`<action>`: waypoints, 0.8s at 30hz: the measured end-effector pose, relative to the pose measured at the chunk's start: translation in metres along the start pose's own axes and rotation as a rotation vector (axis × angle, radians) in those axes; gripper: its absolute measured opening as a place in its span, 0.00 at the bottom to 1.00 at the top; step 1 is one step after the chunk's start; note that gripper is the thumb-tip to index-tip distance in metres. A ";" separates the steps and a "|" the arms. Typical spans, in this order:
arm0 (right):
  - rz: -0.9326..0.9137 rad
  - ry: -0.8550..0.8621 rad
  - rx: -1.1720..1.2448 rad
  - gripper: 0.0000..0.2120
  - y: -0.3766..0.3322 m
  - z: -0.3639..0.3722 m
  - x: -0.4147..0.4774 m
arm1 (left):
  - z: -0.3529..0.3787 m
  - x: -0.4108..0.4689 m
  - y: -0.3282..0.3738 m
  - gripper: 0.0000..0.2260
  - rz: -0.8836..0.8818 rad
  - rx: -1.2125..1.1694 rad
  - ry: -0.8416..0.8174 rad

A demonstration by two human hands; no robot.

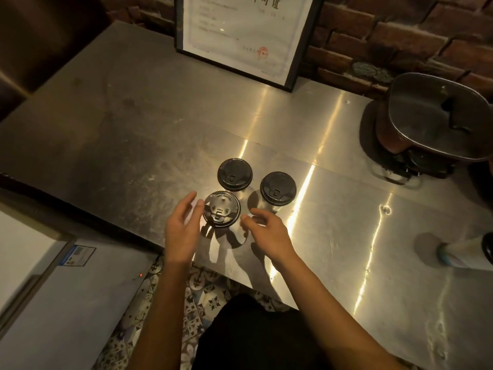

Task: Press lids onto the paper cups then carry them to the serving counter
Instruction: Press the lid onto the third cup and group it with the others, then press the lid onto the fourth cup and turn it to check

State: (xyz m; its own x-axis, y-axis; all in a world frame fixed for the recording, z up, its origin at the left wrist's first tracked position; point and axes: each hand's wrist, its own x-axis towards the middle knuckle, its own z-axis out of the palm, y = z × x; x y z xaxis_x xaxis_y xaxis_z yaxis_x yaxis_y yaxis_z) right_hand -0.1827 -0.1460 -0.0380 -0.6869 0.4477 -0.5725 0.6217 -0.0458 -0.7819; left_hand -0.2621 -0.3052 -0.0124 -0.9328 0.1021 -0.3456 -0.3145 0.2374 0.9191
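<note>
At the near edge of the steel counter (149, 121), both hands are hovering either side of the nearest cup. The left hand (182, 231) sits at the cup's nine o'clock, fingers spread and loosely curved, its fingertips just beside the rim of the near lid (221, 208). The right hand (266, 233) is at about four o'clock, also uncurled, fingers reaching in toward the lid, holding nothing. Neither hand pinches or presses; I cannot tell whether a fingertip touches the rim. Flanking it like this looks like a set-up for either a last press around the edge or a two-sided lift.

That near lid looks seated flat on its cup, sip-hole tab facing the person. Just beyond it, at twelve o'clock and nearly touching, stands a second lidded cup (234, 174). At roughly two o'clock, a little apart, is the third lidded cup (278, 188). All three wear dark lids, so my read is that capping is done or nearly so, and carrying comes next. Grouping them tightly makes sense: short reaches, easy to gather.

Further out at three o'clock, a pale tumbler (464, 253) lies at the frame edge. Up at one o'clock a lidded metal pot (437, 116) sits clear of the work. At the far wall, twelve o'clock, a framed certificate (240, 36) leans against brick.
</note>
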 end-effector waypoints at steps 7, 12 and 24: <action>-0.155 0.136 -0.007 0.12 0.006 -0.084 -0.036 | 0.083 -0.046 0.052 0.16 0.233 0.138 -0.184; -0.250 0.324 -0.037 0.16 0.028 -0.176 -0.063 | 0.177 -0.086 0.050 0.16 0.300 0.251 -0.364; -0.125 0.797 -0.118 0.17 0.138 -0.435 -0.086 | 0.434 -0.200 0.031 0.11 0.155 0.312 -0.808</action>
State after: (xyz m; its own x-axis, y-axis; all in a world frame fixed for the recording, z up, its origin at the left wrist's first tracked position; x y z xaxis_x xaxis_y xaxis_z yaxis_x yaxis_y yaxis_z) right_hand 0.1258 0.1978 0.0106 -0.3076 0.9462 -0.1001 0.6241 0.1213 -0.7719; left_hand -0.0090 0.1014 0.0034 -0.5138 0.7796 -0.3580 -0.0222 0.4051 0.9140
